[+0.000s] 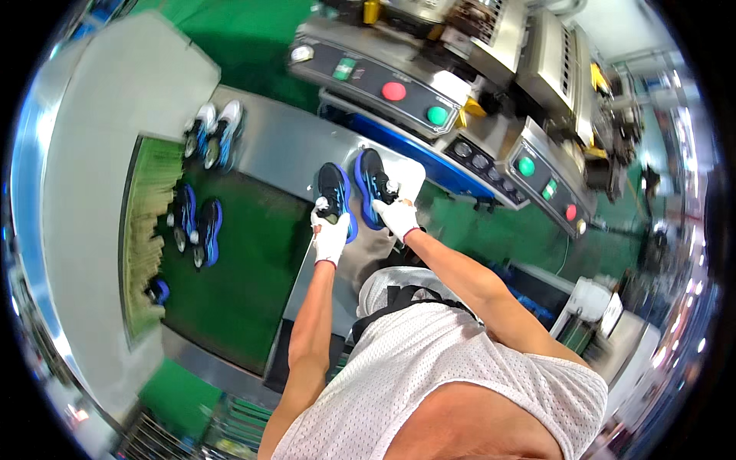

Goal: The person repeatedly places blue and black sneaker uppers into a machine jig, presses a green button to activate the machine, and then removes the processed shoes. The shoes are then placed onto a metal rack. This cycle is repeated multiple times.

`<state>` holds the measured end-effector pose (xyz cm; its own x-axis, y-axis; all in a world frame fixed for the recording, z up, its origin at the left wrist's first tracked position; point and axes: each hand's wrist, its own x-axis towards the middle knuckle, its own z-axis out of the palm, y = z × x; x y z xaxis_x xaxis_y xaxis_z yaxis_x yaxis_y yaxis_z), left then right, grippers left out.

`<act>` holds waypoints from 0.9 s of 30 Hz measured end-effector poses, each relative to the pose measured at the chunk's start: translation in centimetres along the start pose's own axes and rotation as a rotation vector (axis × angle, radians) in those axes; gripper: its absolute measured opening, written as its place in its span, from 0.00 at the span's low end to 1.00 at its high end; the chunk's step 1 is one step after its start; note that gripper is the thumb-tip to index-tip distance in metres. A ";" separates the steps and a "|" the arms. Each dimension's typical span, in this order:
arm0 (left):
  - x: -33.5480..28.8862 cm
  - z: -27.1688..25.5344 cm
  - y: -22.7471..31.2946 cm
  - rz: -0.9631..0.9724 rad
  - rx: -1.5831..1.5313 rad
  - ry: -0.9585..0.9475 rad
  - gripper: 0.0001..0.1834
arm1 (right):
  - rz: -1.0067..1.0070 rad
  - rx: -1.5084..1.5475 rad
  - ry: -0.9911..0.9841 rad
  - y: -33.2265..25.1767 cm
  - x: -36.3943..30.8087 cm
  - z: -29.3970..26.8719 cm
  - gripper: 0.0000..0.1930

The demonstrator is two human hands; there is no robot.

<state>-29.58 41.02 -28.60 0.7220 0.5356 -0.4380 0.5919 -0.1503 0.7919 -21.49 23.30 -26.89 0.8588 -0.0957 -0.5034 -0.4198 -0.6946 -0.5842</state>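
Left gloved hand (330, 236) grasping black-blue sneaker (334, 196), right gloved hand (399, 215) grasping its mate (373, 193), frame centre on steel tabletop (284, 146); two pairs already on green belt (245, 268).

I count two black-and-blue shoes (354, 192) in my gloved hands, one each. On the green belt (253, 261) sit two more dark shoes (197, 226) as a pair, and two white-and-blue shoes (215, 132) further up. One more shoe (159, 290) peeks out, partly hidden. The machine panels show two red buttons (394, 91) and two green buttons (437, 115).
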 end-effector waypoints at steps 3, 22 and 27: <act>-1.4 1.6 7.0 0.099 0.251 -0.176 0.48 | 0.091 0.134 0.096 0.4 -2.4 -5.4 0.41; -41.5 27.5 25.4 0.761 0.618 -1.587 0.46 | 0.391 1.485 1.636 26.3 -41.5 -31.4 0.24; -56.5 40.4 25.4 1.046 0.307 -1.824 0.43 | 0.741 0.910 1.980 34.9 -50.2 -36.5 0.38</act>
<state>-40.87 -26.60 -0.97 0.0789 -0.9960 0.0415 -0.2719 0.0186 0.9622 -68.53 -22.17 1.26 -0.5621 -0.8270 0.0060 -0.1789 0.1145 -0.9772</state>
